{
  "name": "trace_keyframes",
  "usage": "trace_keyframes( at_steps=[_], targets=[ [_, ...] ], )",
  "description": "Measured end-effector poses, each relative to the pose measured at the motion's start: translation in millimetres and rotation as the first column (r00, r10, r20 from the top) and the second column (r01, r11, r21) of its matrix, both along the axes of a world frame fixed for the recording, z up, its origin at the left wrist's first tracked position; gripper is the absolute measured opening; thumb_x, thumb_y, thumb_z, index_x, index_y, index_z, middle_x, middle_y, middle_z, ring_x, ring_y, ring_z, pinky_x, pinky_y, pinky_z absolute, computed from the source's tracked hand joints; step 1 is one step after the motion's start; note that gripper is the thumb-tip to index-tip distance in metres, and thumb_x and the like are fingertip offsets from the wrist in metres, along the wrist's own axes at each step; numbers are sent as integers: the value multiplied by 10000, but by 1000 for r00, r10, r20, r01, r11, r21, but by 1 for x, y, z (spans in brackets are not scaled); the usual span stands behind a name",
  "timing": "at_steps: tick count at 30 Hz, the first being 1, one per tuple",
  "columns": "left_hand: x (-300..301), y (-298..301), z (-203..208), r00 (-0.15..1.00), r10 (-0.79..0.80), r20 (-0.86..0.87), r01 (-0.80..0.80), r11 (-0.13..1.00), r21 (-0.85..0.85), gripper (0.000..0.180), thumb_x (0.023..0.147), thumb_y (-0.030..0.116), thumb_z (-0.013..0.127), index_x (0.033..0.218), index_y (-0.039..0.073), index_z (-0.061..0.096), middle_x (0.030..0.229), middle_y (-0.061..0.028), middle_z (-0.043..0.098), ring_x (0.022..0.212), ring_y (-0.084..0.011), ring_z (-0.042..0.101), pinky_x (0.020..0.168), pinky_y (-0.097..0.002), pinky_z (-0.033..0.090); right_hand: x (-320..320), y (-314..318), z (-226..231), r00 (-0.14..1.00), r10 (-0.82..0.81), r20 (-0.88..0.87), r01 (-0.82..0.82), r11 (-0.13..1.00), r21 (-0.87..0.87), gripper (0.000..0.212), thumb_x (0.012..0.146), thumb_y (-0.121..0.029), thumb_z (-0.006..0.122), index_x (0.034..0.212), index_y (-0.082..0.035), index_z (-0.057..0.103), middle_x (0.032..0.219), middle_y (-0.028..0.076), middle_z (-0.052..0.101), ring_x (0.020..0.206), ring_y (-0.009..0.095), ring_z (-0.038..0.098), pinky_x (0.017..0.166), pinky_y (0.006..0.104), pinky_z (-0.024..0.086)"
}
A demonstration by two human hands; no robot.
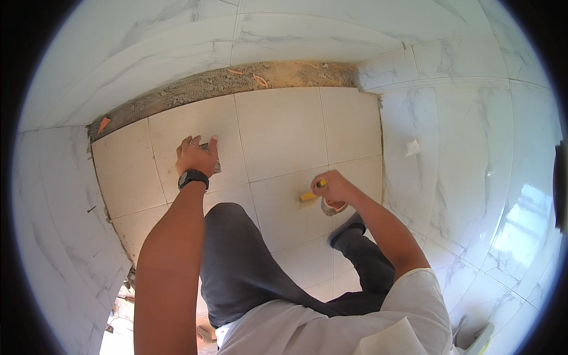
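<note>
My left hand (195,158), with a black watch at the wrist, rests over a dark grey flat piece (218,167) on the floor tiles. Its thumb and fingers spread around the piece, which the palm mostly covers; its kind does not show. To the right, my right hand (335,186) is closed on a yellow-handled brush (307,196), whose pale, blurred end points down at the tile. Just below that hand is a small round grey container (327,209) with an orange-brown inside, partly hidden by my wrist.
Cream floor tiles (281,130) lie before me. An untiled, rough mortar strip (201,83) with orange scraps (260,81) runs along the far wall. White marbled wall tiles (467,154) close in both sides. My shoe (346,229) stands near the right wall.
</note>
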State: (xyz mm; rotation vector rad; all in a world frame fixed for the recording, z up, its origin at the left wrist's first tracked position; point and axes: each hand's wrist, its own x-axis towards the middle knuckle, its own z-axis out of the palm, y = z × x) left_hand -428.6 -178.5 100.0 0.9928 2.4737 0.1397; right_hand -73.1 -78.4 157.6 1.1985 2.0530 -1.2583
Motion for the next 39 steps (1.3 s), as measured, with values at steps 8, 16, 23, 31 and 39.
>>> trace_keyframes(
  at_steps=[8,16,23,31,39],
  targets=[
    [-1,0,-1,1000,13,19,-14,999,41,609,899,603,552,1234,110,679,1376,-116,568,1299,-288,504,1033,-432,480,-29,34,30,885,-125,-449,228,956,183,169,834,-148,705,968,-47,729,774,145,701,701,212,656,685,297,523],
    [-4,-2,-1,1000,-13,22,12,1000,24,672,899,643,518,1293,112,638,1397,-115,551,1298,-285,506,1039,-418,475,-107,44,1,823,-161,-545,500,662,559,237,852,-185,697,1015,-15,728,932,211,702,796,340,687,723,379,542],
    [-7,-7,-11,994,-14,108,-1,991,133,785,888,720,456,1348,99,591,1420,-144,526,1313,-303,499,1061,-435,444,-123,-99,16,964,96,-248,-101,995,-10,291,806,-289,686,971,-57,746,902,191,715,808,366,688,760,405,557],
    [-75,-55,8,849,-193,493,4,933,359,834,930,687,446,1437,26,476,1459,-240,463,1377,-320,437,1115,-410,376,-204,-155,-25,964,98,-248,-99,995,8,226,752,-208,737,913,-49,742,923,208,706,832,363,675,760,416,547],
    [-109,-362,76,823,-25,568,-300,829,471,508,1042,379,488,1360,-15,524,1223,-140,645,1146,-206,592,1015,-328,436,-207,-161,26,936,215,-278,-165,968,191,217,797,-223,718,939,-62,740,841,190,706,777,335,674,751,400,542]
  ],
)
